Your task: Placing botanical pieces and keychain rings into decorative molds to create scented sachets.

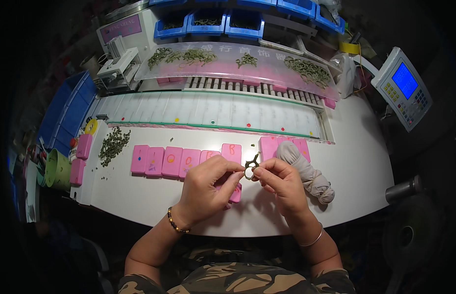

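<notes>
Between my two hands, above the front of the white table, is a small dark green ring [250,164] with a forked stem pointing up. My left hand [203,183] pinches its left side between thumb and forefinger. The thumb and fingers of my right hand [283,182] are closed on its right side. Partly hidden under my left hand lies a pink mould block [235,195]. A row of flat pink mould blocks [172,161] with coloured marks runs behind that hand. Behind my right hand are more pink blocks [268,146] and a twisted grey-white cloth [306,171].
Small dark green pieces [115,145] are heaped at the left. Green rings [306,70] lie in groups on a clear shelf [228,66] above rollers [252,88]. A long rack of white plates [198,109] spans the table. Blue bins [206,22] stand behind; a control panel [403,88] rises at right.
</notes>
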A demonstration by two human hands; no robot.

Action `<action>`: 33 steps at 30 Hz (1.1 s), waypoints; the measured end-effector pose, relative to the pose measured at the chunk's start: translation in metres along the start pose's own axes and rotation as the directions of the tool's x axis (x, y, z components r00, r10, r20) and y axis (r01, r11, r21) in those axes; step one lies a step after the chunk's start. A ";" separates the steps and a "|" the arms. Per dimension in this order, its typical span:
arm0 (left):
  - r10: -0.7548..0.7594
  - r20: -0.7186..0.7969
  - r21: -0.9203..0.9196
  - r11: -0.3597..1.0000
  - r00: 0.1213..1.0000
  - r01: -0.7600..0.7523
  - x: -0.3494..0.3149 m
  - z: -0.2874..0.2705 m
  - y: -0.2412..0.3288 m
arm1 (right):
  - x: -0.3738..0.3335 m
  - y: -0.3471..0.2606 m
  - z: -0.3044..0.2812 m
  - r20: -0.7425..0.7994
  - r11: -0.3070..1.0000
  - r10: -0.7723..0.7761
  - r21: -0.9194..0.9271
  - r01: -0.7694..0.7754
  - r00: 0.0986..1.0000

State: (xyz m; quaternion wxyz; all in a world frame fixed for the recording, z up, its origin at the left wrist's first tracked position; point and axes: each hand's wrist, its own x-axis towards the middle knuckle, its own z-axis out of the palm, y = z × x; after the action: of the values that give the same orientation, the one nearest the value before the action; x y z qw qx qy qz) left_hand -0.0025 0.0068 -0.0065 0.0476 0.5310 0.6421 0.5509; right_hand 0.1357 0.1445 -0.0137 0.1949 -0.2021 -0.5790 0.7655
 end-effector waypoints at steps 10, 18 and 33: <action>-0.021 0.013 -0.041 0.999 1.000 0.022 0.000 -0.001 -0.004 | 0.002 -0.001 -0.003 -0.005 0.995 0.097 -0.032 -0.097 0.995; -0.284 0.282 -0.247 0.901 0.916 0.356 0.019 -0.013 -0.009 | 0.003 0.001 -0.006 0.010 0.972 -0.116 -0.204 0.115 0.993; -0.307 0.244 -0.633 0.668 0.920 0.391 0.292 -0.034 0.003 | -0.005 -0.005 -0.031 -0.056 0.963 -0.166 -0.224 0.149 0.985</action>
State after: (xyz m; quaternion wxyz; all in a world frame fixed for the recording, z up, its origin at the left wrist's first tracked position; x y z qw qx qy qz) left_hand -0.1489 0.1981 0.1616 0.3771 0.3758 0.4861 0.6930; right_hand 0.1569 0.1681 -0.0160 0.2531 -0.2039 -0.6663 0.6711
